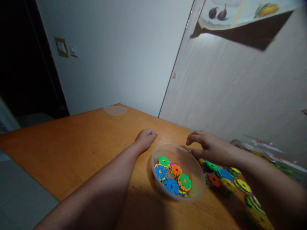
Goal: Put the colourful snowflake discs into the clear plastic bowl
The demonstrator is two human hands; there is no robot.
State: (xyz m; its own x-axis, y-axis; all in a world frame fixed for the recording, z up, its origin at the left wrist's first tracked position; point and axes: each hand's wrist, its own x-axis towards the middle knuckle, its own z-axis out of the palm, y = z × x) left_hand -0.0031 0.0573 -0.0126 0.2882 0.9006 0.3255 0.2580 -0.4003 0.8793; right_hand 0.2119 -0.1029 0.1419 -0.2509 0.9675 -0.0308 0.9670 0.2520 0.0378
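A clear plastic bowl (201, 188) stands on the table, with stacks of notched plastic discs (171, 186) in blue, green and orange lying inside. Just beyond its left rim, my left hand (145, 139) rests as a loose fist on the wood, and nothing shows in its fingers. My right hand (206, 143) hovers by the bowl's far right rim, thumb and fingers apart with nothing between them. Below the right forearm, more piles of discs (225, 174) in green, blue, red and yellow sit on the table, partly hidden by the arm.
The orange-brown wooden table (91, 140) runs up to the wall and a pale panel. A translucent lid (115, 110) lies at its far corner. Clear plastic bags (268, 150) are at the right edge. Pictures of fruit (240, 12) hang on the panel.
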